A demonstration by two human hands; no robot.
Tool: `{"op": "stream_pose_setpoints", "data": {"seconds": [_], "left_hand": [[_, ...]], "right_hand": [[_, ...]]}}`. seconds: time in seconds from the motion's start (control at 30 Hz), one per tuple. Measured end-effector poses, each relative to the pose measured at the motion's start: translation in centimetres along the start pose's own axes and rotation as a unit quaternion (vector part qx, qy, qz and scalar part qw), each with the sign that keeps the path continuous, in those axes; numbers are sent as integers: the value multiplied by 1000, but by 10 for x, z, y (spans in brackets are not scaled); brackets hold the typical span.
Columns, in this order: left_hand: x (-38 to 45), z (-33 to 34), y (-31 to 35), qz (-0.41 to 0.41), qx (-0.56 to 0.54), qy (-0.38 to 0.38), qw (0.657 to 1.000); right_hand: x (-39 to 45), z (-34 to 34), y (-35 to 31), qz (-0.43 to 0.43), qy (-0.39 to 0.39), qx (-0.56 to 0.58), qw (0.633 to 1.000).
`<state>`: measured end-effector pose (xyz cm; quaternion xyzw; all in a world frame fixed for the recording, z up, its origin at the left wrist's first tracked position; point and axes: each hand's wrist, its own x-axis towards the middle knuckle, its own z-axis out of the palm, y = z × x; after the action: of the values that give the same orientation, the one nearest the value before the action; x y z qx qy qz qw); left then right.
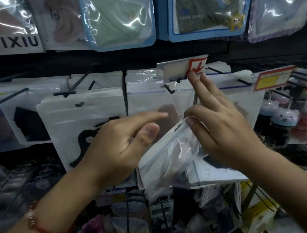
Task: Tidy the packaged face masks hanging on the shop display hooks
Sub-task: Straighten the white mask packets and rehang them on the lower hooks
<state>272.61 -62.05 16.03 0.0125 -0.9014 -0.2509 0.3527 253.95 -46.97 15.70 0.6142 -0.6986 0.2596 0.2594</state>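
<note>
Before the wire display rack, both hands work at chest height over a loose mask packet (pixel 169 156). The right hand (pixel 224 129) pinches the packet's upper edge between thumb and curled forefinger, while its other fingers stretch straight up, their tips touching the clear price tag holder (pixel 181 69) at the end of a hook. The left hand (pixel 117 144) reaches in from the left with forefinger extended flat and thumb raised, fingers relaxed and gripping nothing; its palm lies close to the packet's left side, though whether it touches cannot be told. A red cord bracelet (pixel 47 228) circles the left wrist.

The held packet is a clear zip bag, tilted, with a brownish mask inside. Behind it a row of similar white-topped packets (pixel 158 97) hangs on a black hook (pixel 168 89), showing a brown mask through the film. To the left hangs a white packet with a black cartoon print (pixel 78 128). Above, a green mask in a blue-edged pouch (pixel 118 19) and a darker one (pixel 207 8) hang side by side. At far right sits a red price label (pixel 274 80), with small round bear-faced items (pixel 285 119) below it.
</note>
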Motion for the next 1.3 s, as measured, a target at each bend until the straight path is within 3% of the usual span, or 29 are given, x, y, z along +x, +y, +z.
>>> {"op": "stream_pose_setpoints", "data": {"seconds": [0.03,0.1,0.23,0.3,0.7,0.97,1.3], "left_hand": [[2,-2,1,-19,-43,-33,998],[5,-4,4,-12,-19,-80,997],[14,9,1,126,222,-45,966],[15,17,-7,161,271,-30,948],[43,12,-28,154,188,75,967],[65,25,-46,122,184,76,972],[72,33,-67,113,322,88,936]], "right_hand": [[0,-1,0,-2,1,-2,1000],[-1,-3,2,-9,2,-4,1000],[0,-2,5,-21,12,-9,1000],[2,-3,5,-24,22,-13,999],[12,-23,12,-48,57,-40,996],[9,-22,11,-41,53,-26,997],[5,-16,12,-39,43,-30,998]]}}
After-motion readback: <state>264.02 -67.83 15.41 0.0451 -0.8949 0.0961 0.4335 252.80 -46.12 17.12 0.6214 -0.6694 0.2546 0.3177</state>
